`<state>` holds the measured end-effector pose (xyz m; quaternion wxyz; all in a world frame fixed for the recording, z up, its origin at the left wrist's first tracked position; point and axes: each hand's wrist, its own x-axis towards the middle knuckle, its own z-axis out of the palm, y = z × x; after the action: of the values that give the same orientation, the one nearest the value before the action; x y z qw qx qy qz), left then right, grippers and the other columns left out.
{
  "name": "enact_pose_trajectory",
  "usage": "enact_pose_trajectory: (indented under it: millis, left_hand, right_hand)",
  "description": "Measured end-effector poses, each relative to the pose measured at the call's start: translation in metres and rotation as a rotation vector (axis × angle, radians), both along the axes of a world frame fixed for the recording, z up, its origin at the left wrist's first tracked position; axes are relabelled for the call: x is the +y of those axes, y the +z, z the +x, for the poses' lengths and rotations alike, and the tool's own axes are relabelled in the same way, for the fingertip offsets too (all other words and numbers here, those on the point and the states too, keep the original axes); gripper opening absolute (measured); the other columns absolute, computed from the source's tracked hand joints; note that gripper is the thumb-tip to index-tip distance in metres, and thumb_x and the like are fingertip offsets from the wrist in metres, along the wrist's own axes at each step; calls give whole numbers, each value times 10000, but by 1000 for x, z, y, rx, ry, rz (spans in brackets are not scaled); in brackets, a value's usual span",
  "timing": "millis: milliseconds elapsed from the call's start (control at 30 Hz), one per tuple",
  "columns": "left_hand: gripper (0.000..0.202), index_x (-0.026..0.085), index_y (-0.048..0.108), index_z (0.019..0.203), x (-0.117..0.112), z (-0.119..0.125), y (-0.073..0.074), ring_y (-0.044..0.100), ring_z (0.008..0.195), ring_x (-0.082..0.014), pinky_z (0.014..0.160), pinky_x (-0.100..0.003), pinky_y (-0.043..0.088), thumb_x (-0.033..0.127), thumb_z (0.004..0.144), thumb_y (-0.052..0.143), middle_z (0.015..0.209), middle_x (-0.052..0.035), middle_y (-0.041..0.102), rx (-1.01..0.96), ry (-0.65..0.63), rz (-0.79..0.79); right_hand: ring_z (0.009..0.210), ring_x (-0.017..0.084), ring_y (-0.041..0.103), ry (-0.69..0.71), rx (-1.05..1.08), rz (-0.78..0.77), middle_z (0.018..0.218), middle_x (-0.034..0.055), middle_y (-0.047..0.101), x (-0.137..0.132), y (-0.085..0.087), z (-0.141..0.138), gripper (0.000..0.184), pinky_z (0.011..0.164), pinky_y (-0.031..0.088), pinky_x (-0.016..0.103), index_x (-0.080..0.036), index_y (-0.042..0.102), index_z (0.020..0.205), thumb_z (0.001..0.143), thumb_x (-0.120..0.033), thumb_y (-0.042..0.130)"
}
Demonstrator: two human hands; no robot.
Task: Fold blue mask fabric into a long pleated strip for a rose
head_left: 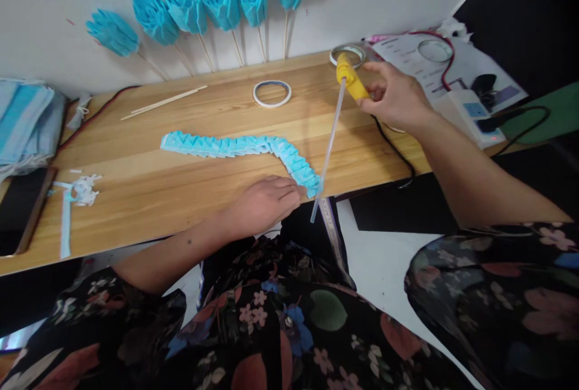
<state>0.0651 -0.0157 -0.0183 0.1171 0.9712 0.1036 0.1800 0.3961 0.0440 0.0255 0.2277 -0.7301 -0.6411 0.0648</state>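
A long strip of pleated light-blue material lies across the wooden table. My left hand rests flat on the table at the strip's near end, fingers together and touching the folds. My right hand is closed round a yellow glue gun held above the table. A translucent glue stick juts from the gun toward me, reaching past the table's front edge. A black cord runs from the gun off the table's edge.
Several blue folded flowers on wooden sticks lean on the back wall. A tape ring, loose skewers, a second tape roll, white scraps, a mask stack, a phone, papers and a power strip surround the work.
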Motion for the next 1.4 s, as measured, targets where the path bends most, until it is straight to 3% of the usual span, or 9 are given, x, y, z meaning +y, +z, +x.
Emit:
enact_pose_trajectory:
  millis: [267,600,700,833,967,1167,1300,1400]
  left_hand:
    - [266,140,624,997,0,1,4,676,1070,-213,923,-388,577,219,1036,373,1075,-115,733,1,0,31]
    - [242,131,618,982,0,0,4,684,1046,-216,904,-384,579,203,1029,392,1081,-113,736,-42,-15,41]
    - [245,130,621,971,0,-1,2,681,1055,-219,908,-389,575,205,1028,396,1110,-109,734,-47,-12,25]
    - [268,142,632,988,0,-2,0,671,1089,-221,924,-399,567,220,1034,379,1157,-105,727,-20,-3,-3]
    - [247,141,625,955,0,-3,-1,681,1062,-217,917,-376,572,208,1029,399,1148,-84,735,-52,-2,22]
    - [213,144,624,1026,0,-3,-3,680,1065,-211,921,-372,577,214,1025,423,1121,-79,738,-72,11,2]
    - [205,137,625,1008,0,-3,-4,681,1061,-204,939,-368,575,210,1019,433,1099,-83,740,-84,0,3]
    - [210,153,627,1002,0,-3,-3,678,1079,-196,951,-367,572,210,1021,426,1120,-72,740,-81,11,-17]
  right_hand:
    - [910,205,679,-90,-66,76,1098,101,743,-8,15,33,704,884,499,354,-247,472,1437,787,-317,732]
    - [896,192,688,-179,-16,164,1145,122,743,-12,26,43,697,832,524,332,-240,511,1408,755,-249,754]
    - [873,199,699,-244,96,217,1111,148,750,-8,26,56,683,719,528,326,-206,509,1417,776,-189,743]
    - [689,139,643,-120,315,215,1072,140,747,-6,17,68,734,567,470,273,-211,487,1454,774,-142,755]
    - [649,105,610,-54,470,104,973,83,747,-6,7,54,704,587,463,255,-239,493,1458,802,-122,721]
    - [732,112,607,16,381,31,967,55,746,-10,6,37,736,767,495,296,-193,516,1440,751,-145,770]
    - [721,113,601,97,330,-57,976,64,743,-2,-3,35,684,785,491,311,-177,515,1433,788,-172,742]
    - [663,117,601,72,436,-108,934,56,741,13,-14,37,636,702,509,298,-180,461,1460,853,-168,652]
